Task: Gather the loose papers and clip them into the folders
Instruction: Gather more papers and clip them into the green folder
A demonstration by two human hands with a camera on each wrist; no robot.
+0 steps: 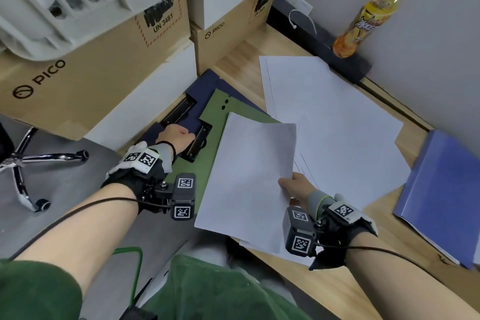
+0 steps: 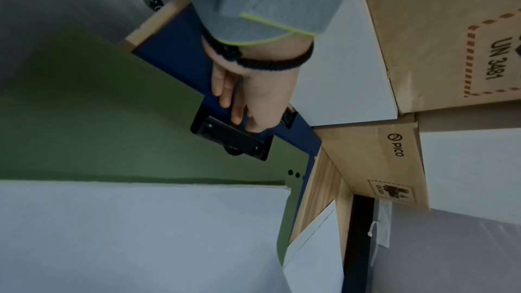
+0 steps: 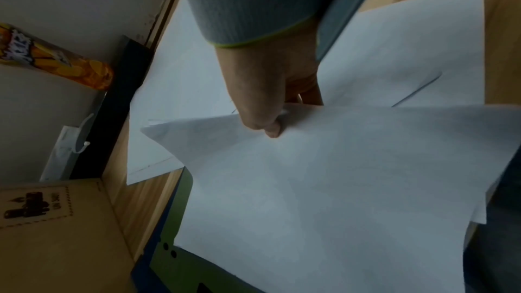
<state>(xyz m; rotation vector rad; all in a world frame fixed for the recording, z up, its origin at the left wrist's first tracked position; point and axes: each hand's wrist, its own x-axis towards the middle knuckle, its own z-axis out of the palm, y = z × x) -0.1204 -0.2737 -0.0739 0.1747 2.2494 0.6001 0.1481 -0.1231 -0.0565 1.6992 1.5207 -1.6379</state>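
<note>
Right now my left hand (image 1: 173, 135) sits on the open dark blue folder (image 1: 205, 80) at the left edge of the wooden desk (image 1: 241, 60), and in the left wrist view its fingers (image 2: 225, 97) are curled down onto the black clip (image 2: 234, 139) mounted on the folder's inner face; they touch the clip's upper edge, though I cannot tell whether they are lifting it or only pressing it. A second black clip (image 1: 179, 112) lies further up the same folder, close to the cardboard boxes (image 1: 104, 70). A green sheet (image 1: 215, 122) with punched holes lies in the folder beside the clips. My right hand (image 1: 296, 187) pinches a small sheaf of white papers (image 1: 249, 176) at its right edge, thumb on top and the other fingers under the sheets, as the right wrist view shows (image 3: 267, 101). The sheaf is held tilted over the green sheet, its far corner near the lower clip but not under it. More loose papers (image 1: 332, 117) lie spread flat on the desk to the right, overlapping one another, partly beneath the sheaf I hold. A lighter blue folder (image 1: 441, 189) lies closed at the desk's right edge, well apart from the open one. At the back, an orange drink bottle (image 1: 368, 15) with a yellow cap stands on a black ledge by the wall. An office chair base (image 1: 31, 158) stands on the grey floor to the left.
</note>
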